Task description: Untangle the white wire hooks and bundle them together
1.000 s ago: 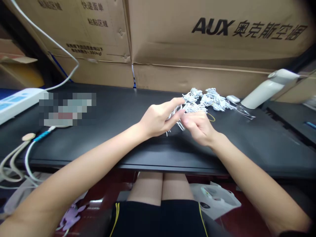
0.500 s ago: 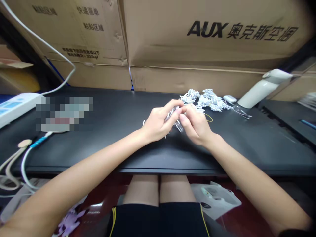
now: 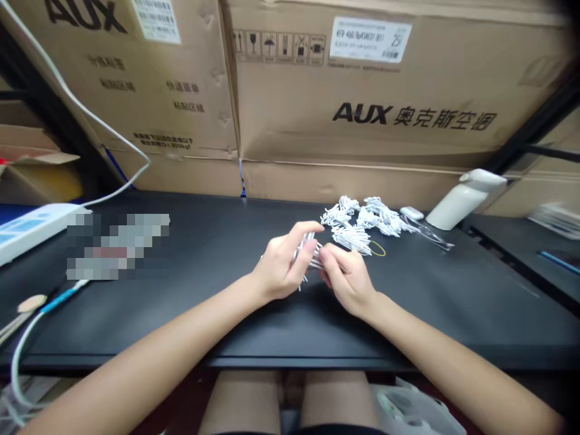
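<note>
Nearest the camera, the person's bare knees are showing below the front edge of the black surface, and both forearms are reaching over that edge toward its middle. The left hand is curling its grip around a small bundle of white wires, fingers wrapped over it and thumb tucked beneath. The right hand is meeting it just beside, its fingertips pinching the same bundle's near end, so both grips are clenched on that one bundle, held slightly above the surface. Just beyond the bundle, a pile of similar white wire bundles is lying on the surface, with a thin yellow rubber band resting at the pile's near right edge. Right of the pile, a small white oval object and a white lamp base are sitting close together. Far left of the pile, a white power strip is lying with a white cable rising from it. Behind the pile, large cardboard boxes printed AUX are standing against the back edge.
</note>
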The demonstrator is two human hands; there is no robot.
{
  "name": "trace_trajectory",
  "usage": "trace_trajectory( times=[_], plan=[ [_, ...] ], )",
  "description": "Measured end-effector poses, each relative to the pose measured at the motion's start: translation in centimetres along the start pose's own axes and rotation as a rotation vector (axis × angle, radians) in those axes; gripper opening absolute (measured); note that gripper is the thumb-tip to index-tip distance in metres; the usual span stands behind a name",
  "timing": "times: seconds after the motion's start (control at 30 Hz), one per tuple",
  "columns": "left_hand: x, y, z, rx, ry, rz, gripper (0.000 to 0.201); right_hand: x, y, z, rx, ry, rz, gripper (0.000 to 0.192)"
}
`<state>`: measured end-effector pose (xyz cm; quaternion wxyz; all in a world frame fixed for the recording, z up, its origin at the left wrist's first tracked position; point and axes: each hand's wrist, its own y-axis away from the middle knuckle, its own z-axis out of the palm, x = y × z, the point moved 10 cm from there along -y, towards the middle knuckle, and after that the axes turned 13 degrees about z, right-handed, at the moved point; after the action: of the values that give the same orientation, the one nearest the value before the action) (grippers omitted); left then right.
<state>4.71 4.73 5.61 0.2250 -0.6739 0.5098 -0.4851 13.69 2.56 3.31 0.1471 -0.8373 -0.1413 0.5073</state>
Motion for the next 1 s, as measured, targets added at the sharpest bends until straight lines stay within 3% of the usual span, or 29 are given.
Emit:
trace_trajectory(
  times=[0.1, 0.2, 0.47, 0.63, 0.73, 0.87, 1.0],
  plan=[
    [0.2, 0.2, 0.5, -0.078, 0.052, 0.074, 0.033, 0.3, 0.0, 1.3, -0.129, -0.036, 0.018, 0.035],
    [-0.1, 0.3, 1.0, -0.130, 0.142, 0.057, 0.038, 0.6, 0.2, 2.0, -0.197, -0.059, 0.027, 0.033],
    [-2.4, 0.6, 2.8, -0.105, 0.551, -0.337, 0.037, 0.7, 0.1, 2.1, -0.116, -0.007, -0.044, 0.034],
    [-2.7, 0.7, 3.7, -0.117, 0.718, -0.472, 0.033, 0.4, 0.3, 1.8, -0.028, 0.036, -0.137, 0.037],
    [-2.2, 0.4, 3.5, -0.140, 0.675, -0.419, 0.036, 0.2, 0.4, 1.3, 0.016, 0.077, -0.193, 0.034],
    [-0.6, 0.0, 3.2, -0.248, 0.409, -0.194, 0.040, -0.8, 1.1, 0.7, 0.066, 0.129, -0.395, 0.030],
    [0.7, -0.1, 2.5, -0.206, 0.178, -0.007, 0.036, -1.0, 1.7, 0.1, 0.129, 0.194, -0.482, 0.029]
  ],
)
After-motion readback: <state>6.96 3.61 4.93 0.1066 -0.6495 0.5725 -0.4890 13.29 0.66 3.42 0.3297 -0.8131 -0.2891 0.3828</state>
